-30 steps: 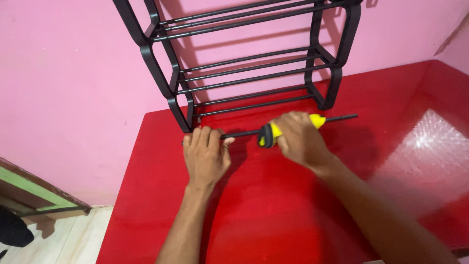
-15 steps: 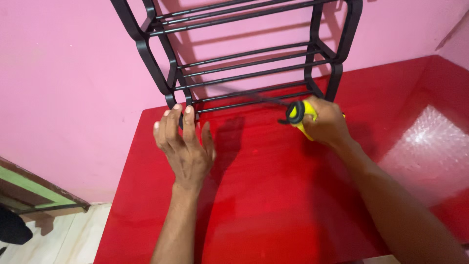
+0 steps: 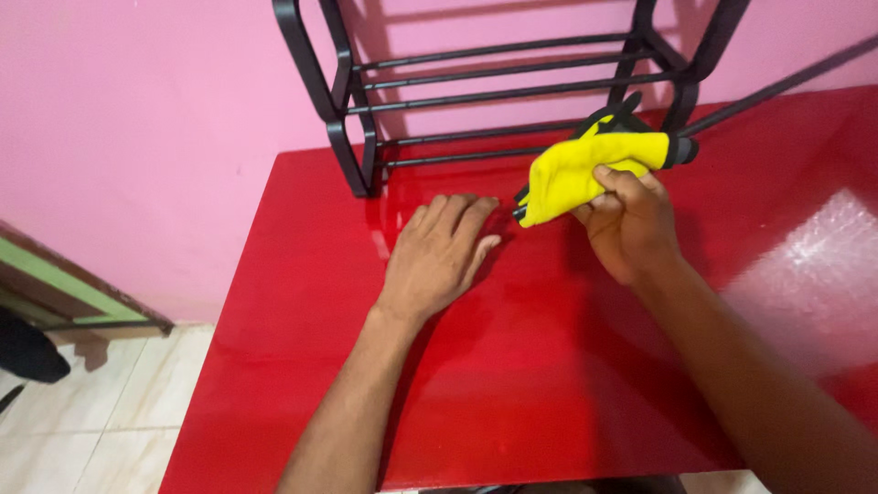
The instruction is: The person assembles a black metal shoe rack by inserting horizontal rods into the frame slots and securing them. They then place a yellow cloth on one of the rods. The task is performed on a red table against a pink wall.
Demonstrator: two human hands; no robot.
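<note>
The right hand (image 3: 631,220) holds a yellow cloth (image 3: 581,169) wrapped around one end of a thin black rod (image 3: 777,87). The rod runs up and to the right from the hand, out toward the frame edge, raised clear of the red surface (image 3: 549,366). The cloth sits just in front of the lowest rails of the black metal rack (image 3: 494,91), which stands at the back of the surface against the pink wall (image 3: 137,110).

Handling, as judged from the view:
- Cloth: soft, light and limp. It bunches under finger pressure and offers no shape of its own. A dark part shows at both ends of the cloth; what it is cannot be told.
- Rod: slim, stiff and probably light. Its smooth finish may slide inside the fabric unless pinched firmly. Take hold through the cloth, close to the covered end.

Grip state:
- Right hand: closed around the bunched cloth and what it covers, with fingers curled over the top and thumb beneath.
- Left hand (image 3: 439,252): opened flat, palm down, fingers together and extended, pressing on the surface. It holds nothing, and its fingertips lie near the lower corner of the cloth without touching it.
</note>
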